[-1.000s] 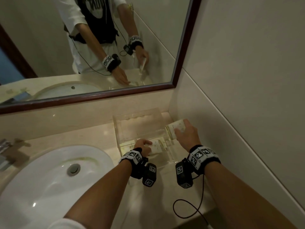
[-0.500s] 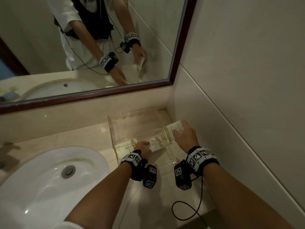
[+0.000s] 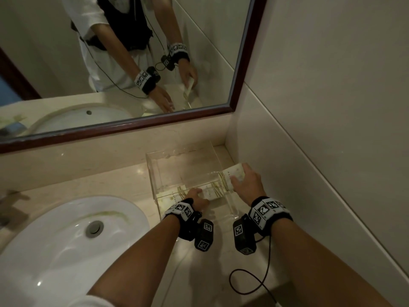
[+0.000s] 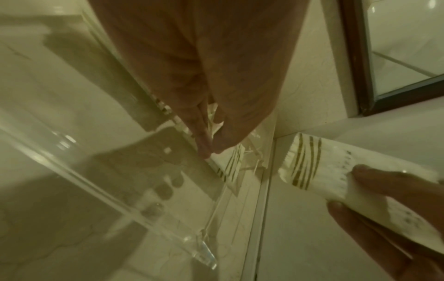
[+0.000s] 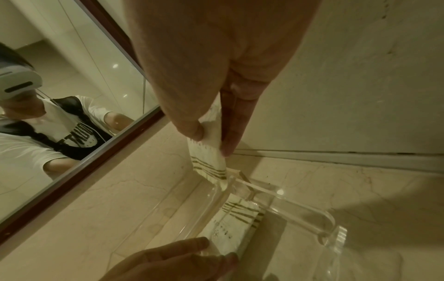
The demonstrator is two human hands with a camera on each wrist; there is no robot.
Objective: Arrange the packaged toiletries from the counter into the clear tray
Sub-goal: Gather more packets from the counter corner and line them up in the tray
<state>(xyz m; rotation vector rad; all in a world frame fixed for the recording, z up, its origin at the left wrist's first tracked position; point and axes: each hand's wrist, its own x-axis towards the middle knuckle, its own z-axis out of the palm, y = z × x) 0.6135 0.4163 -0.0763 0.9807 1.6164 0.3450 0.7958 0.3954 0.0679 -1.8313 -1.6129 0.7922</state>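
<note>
The clear tray point(image 3: 151, 173) sits in the counter's back right corner. My left hand point(image 3: 195, 194) reaches into its near end and pinches a white packet with olive stripes point(image 3: 213, 192) lying on the tray floor; the pinch point(image 4: 209, 147) shows in the left wrist view. A second packet point(image 3: 170, 198) lies to its left in the tray. My right hand point(image 3: 238, 178) holds another striped packet point(image 3: 231, 172) between thumb and fingers, striped end down, over the tray's right wall. The right wrist view shows this held packet point(image 5: 209, 163) touching the tray's rim point(image 5: 310, 216).
A white sink basin point(image 3: 66, 240) fills the counter to the left. The tiled wall point(image 3: 309, 151) rises close on the right, and a dark-framed mirror point(image 3: 124, 127) is behind the tray. A black cable point(image 3: 250, 282) loops on the counter near my right forearm.
The right hand has tipped its packet a little lower toward the tray's right wall. The left hand stays on the packet in the tray.
</note>
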